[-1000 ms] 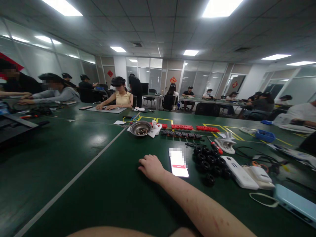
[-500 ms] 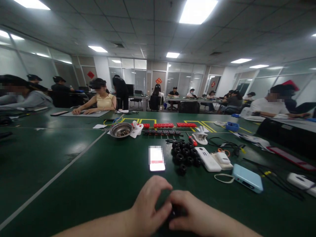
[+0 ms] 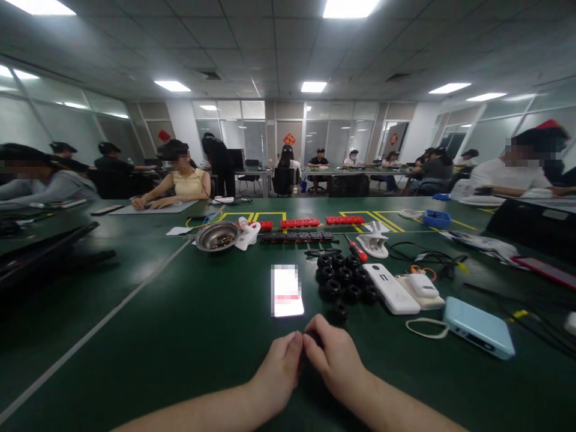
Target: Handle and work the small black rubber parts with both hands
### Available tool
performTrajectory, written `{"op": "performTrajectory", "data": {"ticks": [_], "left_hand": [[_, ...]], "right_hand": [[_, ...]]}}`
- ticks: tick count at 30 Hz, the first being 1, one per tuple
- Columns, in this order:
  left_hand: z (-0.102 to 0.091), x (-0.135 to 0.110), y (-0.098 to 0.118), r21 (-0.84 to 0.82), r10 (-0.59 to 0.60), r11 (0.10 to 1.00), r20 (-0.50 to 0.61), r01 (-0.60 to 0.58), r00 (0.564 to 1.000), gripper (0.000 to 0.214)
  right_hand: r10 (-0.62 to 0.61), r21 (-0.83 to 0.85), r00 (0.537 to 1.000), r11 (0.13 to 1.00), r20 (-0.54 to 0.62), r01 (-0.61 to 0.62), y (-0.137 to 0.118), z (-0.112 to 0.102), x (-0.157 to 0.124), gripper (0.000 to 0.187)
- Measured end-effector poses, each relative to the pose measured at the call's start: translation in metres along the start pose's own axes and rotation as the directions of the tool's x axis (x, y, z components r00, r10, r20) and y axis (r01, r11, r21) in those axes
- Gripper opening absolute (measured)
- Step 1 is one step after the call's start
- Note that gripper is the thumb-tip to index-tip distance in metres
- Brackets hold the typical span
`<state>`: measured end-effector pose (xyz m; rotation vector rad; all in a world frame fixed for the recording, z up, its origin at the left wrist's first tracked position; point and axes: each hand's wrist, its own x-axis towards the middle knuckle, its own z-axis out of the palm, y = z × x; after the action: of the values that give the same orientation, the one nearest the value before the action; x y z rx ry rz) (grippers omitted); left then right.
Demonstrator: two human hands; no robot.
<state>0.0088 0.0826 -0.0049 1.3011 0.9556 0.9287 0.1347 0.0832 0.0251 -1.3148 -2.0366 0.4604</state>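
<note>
My left hand point(image 3: 279, 367) and my right hand point(image 3: 336, 360) meet at the fingertips over the near part of the table. Both are closed, thumbs and index fingers bent toward each other. Whatever lies between them is hidden by the fingers. Just beyond, a cluster of small black wheels point(image 3: 344, 275) sits on the green top, with a single black wheel point(image 3: 340, 311) nearest my right hand. A phone with a bright screen point(image 3: 287, 291) lies straight ahead of my left hand.
A metal bowl point(image 3: 218, 236) with small parts stands left of a black row of parts point(image 3: 299, 238) and red pieces point(image 3: 300, 222). To the right lie a red screwdriver point(image 3: 359, 250), a white power bank point(image 3: 392, 289), a light blue box point(image 3: 479, 327) and cables. People sit around.
My hands have closed together and risen slightly. The dark object visible earlier at my right fingers is now hidden. The camera view has shifted a little.
</note>
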Motion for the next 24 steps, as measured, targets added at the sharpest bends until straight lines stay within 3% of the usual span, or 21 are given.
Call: {"op": "performTrajectory", "data": {"ticks": [2,4,6,7,8,9,10,11,12,13,15,17,19,21,24], "left_hand": [[0.002,0.004,0.000,-0.087,-0.064,0.995,-0.069,0.058,0.996,0.057],[0.004,0.005,0.001,-0.174,-0.225,0.963,-0.110,0.204,0.968,0.058],[0.003,0.003,0.007,-0.220,-0.482,0.861,-0.063,0.459,0.874,0.057],[0.001,0.001,0.012,-0.199,-0.605,0.780,0.004,0.593,0.796,0.057],[-0.002,-0.001,0.017,-0.172,-0.681,0.712,0.066,0.681,0.729,0.058],[-0.006,-0.004,0.021,-0.139,-0.691,0.705,0.085,0.695,0.718,0.058],[-0.012,-0.007,0.026,-0.092,-0.631,0.768,0.059,0.634,0.774,0.059],[-0.018,-0.010,0.028,-0.018,-0.498,0.867,0.007,0.498,0.867,0.060],[-0.024,-0.013,0.030,0.110,-0.288,0.950,-0.045,0.291,0.957,0.059],[-0.031,-0.016,0.030,0.280,-0.077,0.956,-0.039,0.085,0.996,0.057],[-0.042,-0.020,0.026,0.579,0.148,0.800,0.062,-0.156,0.987,0.056],[-0.049,-0.023,0.021,0.733,0.181,0.639,0.149,-0.232,0.972,0.058],[-0.052,-0.023,0.017,0.803,0.177,0.538,0.190,-0.256,0.966,0.059],[-0.053,-0.022,0.014,0.801,0.175,0.529,0.219,-0.279,0.960,0.060],[-0.050,-0.020,0.012,0.630,0.123,0.736,0.236,-0.248,0.964,0.062]], "right_hand": [[-0.125,-0.102,0.990,0.988,-0.062,0.118,0.003,0.005,0.000,0.023],[-0.305,-0.232,0.949,0.932,-0.086,0.278,0.005,0.009,0.002,0.026],[-0.441,-0.297,0.895,0.864,-0.059,0.406,0.005,0.010,0.003,0.027],[-0.460,-0.278,0.887,0.859,-0.045,0.431,0.004,0.009,0.003,0.025],[-0.430,-0.221,0.902,0.884,-0.039,0.411,0.003,0.007,0.003,0.024],[-0.354,-0.128,0.934,0.929,-0.037,0.347,0.001,0.006,0.003,0.022],[-0.249,-0.006,0.968,0.968,-0.023,0.249,-0.001,0.005,0.002,0.024],[-0.135,0.132,0.991,0.983,0.022,0.131,-0.003,0.005,0.000,0.026],[-0.032,0.265,0.995,0.964,0.098,0.005,-0.004,0.006,-0.002,0.028],[0.042,0.380,0.979,0.918,0.197,-0.116,-0.005,0.008,-0.004,0.032],[0.082,0.542,0.918,0.786,0.388,-0.299,-0.004,0.015,-0.008,0.045],[0.081,0.612,0.877,0.686,0.473,-0.393,-0.002,0.022,-0.011,0.056],[0.096,0.601,0.896,0.710,0.433,-0.367,0.000,0.023,-0.012,0.056],[0.071,0.501,0.935,0.829,0.347,-0.249,-0.001,0.017,-0.010,0.047],[-0.079,0.328,0.945,0.944,0.317,-0.032,-0.007,0.001,-0.008,0.025]]}}
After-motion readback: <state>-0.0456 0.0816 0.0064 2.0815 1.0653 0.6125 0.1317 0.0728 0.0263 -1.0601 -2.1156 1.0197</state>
